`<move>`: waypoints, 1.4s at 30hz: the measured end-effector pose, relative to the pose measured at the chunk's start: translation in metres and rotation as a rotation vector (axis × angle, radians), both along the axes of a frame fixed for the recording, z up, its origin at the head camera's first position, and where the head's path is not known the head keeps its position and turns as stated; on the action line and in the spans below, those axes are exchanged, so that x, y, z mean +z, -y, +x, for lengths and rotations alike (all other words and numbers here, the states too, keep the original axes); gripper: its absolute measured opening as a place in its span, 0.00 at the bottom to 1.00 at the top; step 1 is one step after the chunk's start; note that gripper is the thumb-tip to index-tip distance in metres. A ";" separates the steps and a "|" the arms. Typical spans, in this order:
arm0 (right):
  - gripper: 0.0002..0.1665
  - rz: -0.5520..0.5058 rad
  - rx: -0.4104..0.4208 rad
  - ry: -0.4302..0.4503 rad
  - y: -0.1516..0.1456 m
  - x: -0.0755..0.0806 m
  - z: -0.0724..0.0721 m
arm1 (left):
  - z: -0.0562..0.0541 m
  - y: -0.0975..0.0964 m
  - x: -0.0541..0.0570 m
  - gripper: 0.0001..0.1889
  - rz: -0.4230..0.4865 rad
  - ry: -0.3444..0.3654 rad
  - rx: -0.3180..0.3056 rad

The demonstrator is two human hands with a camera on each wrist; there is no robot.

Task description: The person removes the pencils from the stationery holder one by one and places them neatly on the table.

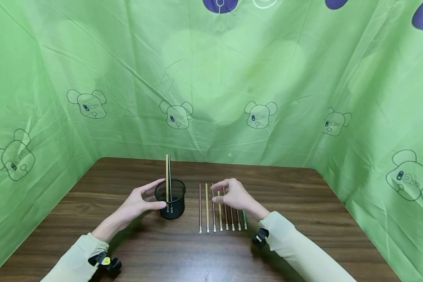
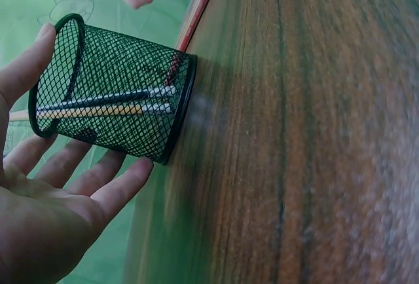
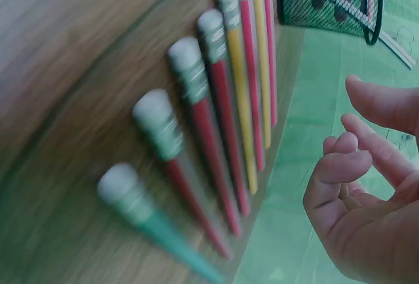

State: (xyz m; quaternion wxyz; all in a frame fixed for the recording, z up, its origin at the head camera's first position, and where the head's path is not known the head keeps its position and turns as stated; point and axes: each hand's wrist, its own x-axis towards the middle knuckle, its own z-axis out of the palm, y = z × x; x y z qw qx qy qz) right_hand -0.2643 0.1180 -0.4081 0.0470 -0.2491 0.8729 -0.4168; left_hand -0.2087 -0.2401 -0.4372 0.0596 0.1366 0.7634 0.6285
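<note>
A black mesh pencil cup [image 1: 174, 211] stands upright on the table, two pencils [image 2: 105, 109] leaning inside with their eraser ends down. My left hand [image 1: 135, 203] holds the cup from its left side, thumb at the rim and fingers around the far side. To the right of the cup lies a row of several pencils, eraser ends toward me: red ones [image 3: 206, 146], yellow ones [image 1: 207, 207] and a green one [image 3: 163, 231] at the right end. Over the row's middle hovers my right hand [image 1: 234, 194], fingers loosely bent, thumb apart, nothing between them.
The brown wooden table [image 1: 183, 256] reaches back to a green curtain [image 1: 215, 78] printed with bear heads, which encloses the back and both sides. Dark wrist devices [image 1: 261, 237] are strapped over both sleeves.
</note>
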 end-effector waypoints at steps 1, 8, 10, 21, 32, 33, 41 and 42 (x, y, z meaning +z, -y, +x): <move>0.19 -0.008 0.007 0.000 0.005 0.001 0.000 | 0.000 0.000 0.000 0.44 0.003 0.000 -0.002; 0.18 -0.041 0.041 -0.031 0.041 0.015 -0.002 | 0.000 0.000 0.000 0.43 0.003 -0.004 0.000; 0.19 -0.056 0.061 -0.032 0.050 0.017 -0.004 | 0.000 0.000 0.000 0.43 -0.002 -0.005 0.000; 0.26 -0.119 0.131 -0.040 0.089 0.024 -0.009 | -0.001 -0.001 -0.002 0.43 0.023 -0.002 -0.018; 0.28 -0.199 0.154 -0.008 0.118 0.022 -0.009 | -0.001 -0.001 -0.001 0.42 0.030 0.005 -0.020; 0.29 -0.198 0.152 -0.010 0.119 0.021 -0.009 | -0.001 -0.001 0.000 0.42 0.031 0.005 -0.021; 0.27 -0.216 0.147 -0.003 0.127 0.016 -0.011 | -0.002 -0.001 0.000 0.43 0.030 0.001 -0.026; 0.27 -0.221 0.149 -0.002 0.128 0.016 -0.011 | -0.002 -0.001 0.000 0.43 0.031 0.000 -0.026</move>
